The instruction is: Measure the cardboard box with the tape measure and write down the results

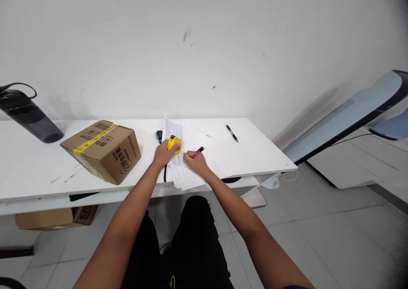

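My left hand [163, 154] is closed around a yellow tape measure [174, 143], held over the printed sheets. A black strap hangs below that hand. In my right hand [197, 163] is a red pen [197, 152] with a dark end, gripped in a writing hold just right of the tape measure. Both hands rest at the papers [216, 159], which lie partly over the table's front edge. The pen's tip is hidden by my fingers, so I cannot tell whether it touches the paper.
A taped cardboard box [102, 151] stands left of my hands, with a dark water bottle [32, 114] beyond it. A small dark object [159, 135] lies behind my left hand. A black pen [232, 133] lies to the right on the white table [255, 153]. Another carton [57, 218] sits below.
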A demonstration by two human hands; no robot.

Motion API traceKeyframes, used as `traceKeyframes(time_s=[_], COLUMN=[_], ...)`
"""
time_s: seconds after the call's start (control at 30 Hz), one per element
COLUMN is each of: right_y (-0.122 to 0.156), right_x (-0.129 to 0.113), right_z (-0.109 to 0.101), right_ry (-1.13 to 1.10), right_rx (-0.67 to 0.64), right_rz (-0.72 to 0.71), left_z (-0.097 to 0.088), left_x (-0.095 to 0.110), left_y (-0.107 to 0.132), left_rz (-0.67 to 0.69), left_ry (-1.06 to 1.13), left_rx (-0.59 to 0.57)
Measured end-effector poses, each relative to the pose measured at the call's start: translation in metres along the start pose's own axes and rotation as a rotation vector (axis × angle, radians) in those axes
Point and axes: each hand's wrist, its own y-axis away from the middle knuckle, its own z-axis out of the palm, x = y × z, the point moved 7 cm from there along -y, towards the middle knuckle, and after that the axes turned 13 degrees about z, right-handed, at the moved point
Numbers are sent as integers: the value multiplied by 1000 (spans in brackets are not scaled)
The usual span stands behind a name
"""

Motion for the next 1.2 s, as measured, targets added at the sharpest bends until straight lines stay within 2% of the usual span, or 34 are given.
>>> traceKeyframes(time_s=[0.13,0.5,0.63,0.77,0.87,1.07,1.2], right_y=[-2,0,-1,-1,0,3,5], right_x=[2,-1,-1,0,-2,-8,-5], right_z=[7,-3,2,-1,0,-17,-22], right_ry=[-51,10,39,32,11,-147,-143], right_rx=[-103,17,-41,-4,-24,110,147], right_rz=[18,37,25,34,20,20,64], left_z=[0,2,3,3,3,2,1], left_x=[1,-5,-8,-11,-13,-13,-13], left_y=[1,0,-1,-2,-2,-2,-2], left_rz=[-5,-3,-2,-7,-29,-31,-26], left_ry=[-5,110,120,138,150,138,128], left_rx=[1,40,45,52,66,65,62])
